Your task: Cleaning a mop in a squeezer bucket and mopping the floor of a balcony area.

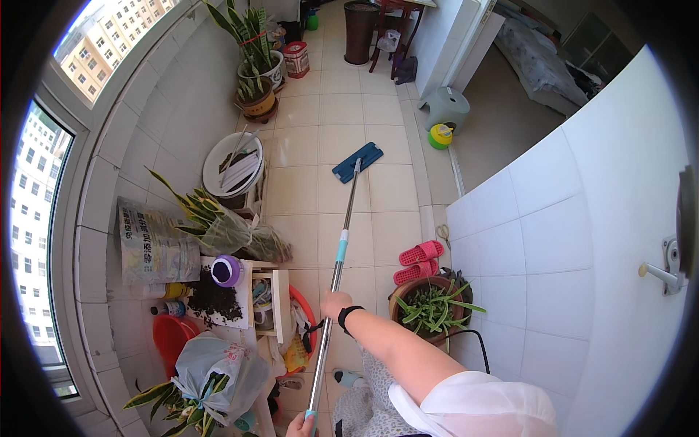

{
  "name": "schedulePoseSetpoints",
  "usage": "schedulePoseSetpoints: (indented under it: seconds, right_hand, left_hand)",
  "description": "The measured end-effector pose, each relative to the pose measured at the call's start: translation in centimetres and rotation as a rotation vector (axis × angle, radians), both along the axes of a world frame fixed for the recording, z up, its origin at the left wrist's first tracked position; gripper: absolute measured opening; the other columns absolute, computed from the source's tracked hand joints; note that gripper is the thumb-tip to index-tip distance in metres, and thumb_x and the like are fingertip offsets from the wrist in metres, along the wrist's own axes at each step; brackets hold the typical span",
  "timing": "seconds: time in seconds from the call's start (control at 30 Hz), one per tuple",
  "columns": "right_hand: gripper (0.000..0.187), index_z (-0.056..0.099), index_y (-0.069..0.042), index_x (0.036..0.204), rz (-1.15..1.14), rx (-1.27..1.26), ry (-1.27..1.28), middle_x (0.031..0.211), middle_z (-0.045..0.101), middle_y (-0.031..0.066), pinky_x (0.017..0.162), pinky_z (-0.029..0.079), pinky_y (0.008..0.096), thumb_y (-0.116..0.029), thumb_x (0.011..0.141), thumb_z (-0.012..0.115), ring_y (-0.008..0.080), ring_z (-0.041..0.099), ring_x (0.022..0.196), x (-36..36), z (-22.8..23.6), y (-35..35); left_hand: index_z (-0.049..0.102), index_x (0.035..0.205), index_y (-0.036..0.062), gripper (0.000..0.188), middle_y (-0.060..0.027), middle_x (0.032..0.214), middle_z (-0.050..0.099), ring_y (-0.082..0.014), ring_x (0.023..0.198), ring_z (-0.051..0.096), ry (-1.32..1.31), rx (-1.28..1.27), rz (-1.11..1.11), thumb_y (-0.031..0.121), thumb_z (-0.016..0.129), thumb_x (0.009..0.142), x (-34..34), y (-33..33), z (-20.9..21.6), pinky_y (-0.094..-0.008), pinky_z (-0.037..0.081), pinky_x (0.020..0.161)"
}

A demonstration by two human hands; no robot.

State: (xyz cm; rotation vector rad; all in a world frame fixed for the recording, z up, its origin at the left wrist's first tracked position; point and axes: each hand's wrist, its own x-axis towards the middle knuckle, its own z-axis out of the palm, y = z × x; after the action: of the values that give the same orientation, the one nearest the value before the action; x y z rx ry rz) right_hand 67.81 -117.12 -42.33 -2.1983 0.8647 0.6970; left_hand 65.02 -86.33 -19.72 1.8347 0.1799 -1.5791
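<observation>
A flat mop has its blue rectangular head down on the beige tiled floor. Its silver pole with light-blue collars runs back toward me. Midway along, my right hand is wrapped round the pole, a black band on its wrist. Low in the view, my left hand is closed on the light-blue end of the handle; part of that hand is cut off by the lower edge. Nearest the pole on the right lie pink slippers beside a potted green plant.
On the left stand a white basin, wrapped snake plants, and a low cabinet with spilled soil. Farther off are potted snake plants and a brown bin. A grey stool and yellow-green container sit by the doorway.
</observation>
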Motion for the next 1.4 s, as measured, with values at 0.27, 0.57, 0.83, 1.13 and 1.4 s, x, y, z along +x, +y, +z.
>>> schedulePoseSetpoints:
  seconds: [0.27,0.57,0.83,1.13,1.4]
  right_hand:
    - [0.038,0.048,-0.009,0.12,-0.519,-0.035,0.011,0.092,0.065,0.0182,0.076,0.05,0.0426,-0.014,0.083,0.042,0.0319,0.064,0.088,-3.3,-1.8,-14.2]
    - [0.061,0.033,0.004,0.125,-0.361,0.325,-0.029,0.09,0.063,0.0242,0.075,0.049,0.0447,-0.038,0.085,0.051,0.0378,0.062,0.087,-9.4,-0.4,9.4]
    - [0.054,0.039,0.0,0.113,-0.298,0.584,-0.134,0.082,0.062,0.0214,0.071,0.048,0.044,-0.046,0.086,0.051,0.0363,0.062,0.08,-13.3,4.4,27.3]
    - [0.043,0.041,-0.005,0.119,-0.555,0.213,-0.21,0.084,0.064,0.0215,0.063,0.047,0.0448,-0.035,0.089,0.042,0.0374,0.061,0.065,-15.3,-0.8,20.4]
    - [0.052,0.031,-0.006,0.127,-0.452,0.693,-0.021,0.075,0.058,0.0125,0.046,0.046,0.0338,-0.039,0.09,0.046,0.0219,0.056,0.054,-15.2,3.3,34.5]
  left_hand:
    - [0.051,0.107,0.0011,0.031,-0.0097,0.065,0.057,-0.0216,0.054,0.059,0.05,-0.06,-0.283,0.028,0.052,0.092,-1.0,-13.4,-5.5,-0.0344,0.046,0.048]
    - [0.054,0.111,0.0039,0.031,-0.0185,0.071,0.062,-0.0301,0.061,0.06,-0.232,0.157,-0.552,0.028,0.046,0.094,-0.7,11.3,-1.9,-0.0414,0.046,0.055]
    - [0.057,0.114,0.0084,0.031,-0.0209,0.068,0.061,-0.0388,0.063,0.06,-0.436,0.434,-0.734,0.024,0.052,0.088,-1.7,22.8,11.2,-0.0474,0.044,0.054]
    - [0.057,0.113,0.0097,0.03,-0.023,0.072,0.061,-0.0399,0.066,0.06,-0.809,-0.066,-0.772,0.028,0.052,0.09,-5.3,18.4,6.1,-0.0476,0.045,0.057]
    - [0.055,0.121,0.0092,0.038,-0.0232,0.094,0.063,-0.0363,0.086,0.062,-0.595,0.18,-0.544,0.026,0.054,0.088,-9.3,32.7,9.0,-0.0405,0.047,0.072]
